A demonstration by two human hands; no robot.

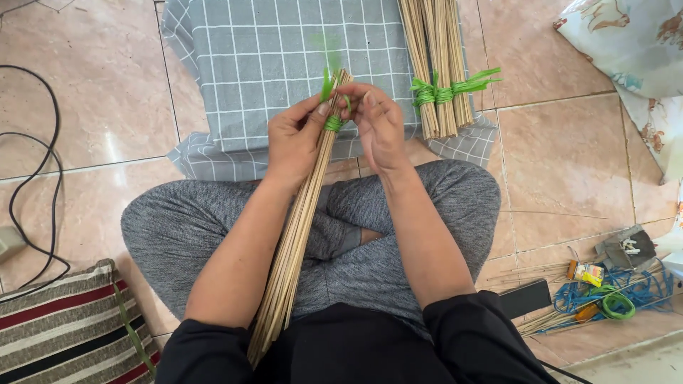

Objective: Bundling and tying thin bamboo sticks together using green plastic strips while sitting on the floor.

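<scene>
Home floor, used as my craft corner: glossy tan floor tiles (pixel 569 153), grey checked cloth (pixel 277 64), striped cushion (pixel 64 331), patterned bedding (pixel 633 50), tied stick bundles (pixel 441 71), blue cord (pixel 640 291).

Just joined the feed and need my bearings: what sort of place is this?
Probably a home floor used as a craft spot. The person sits cross-legged on a tiled floor, with a checked cloth, a striped cushion and tied stick bundles around.
</scene>
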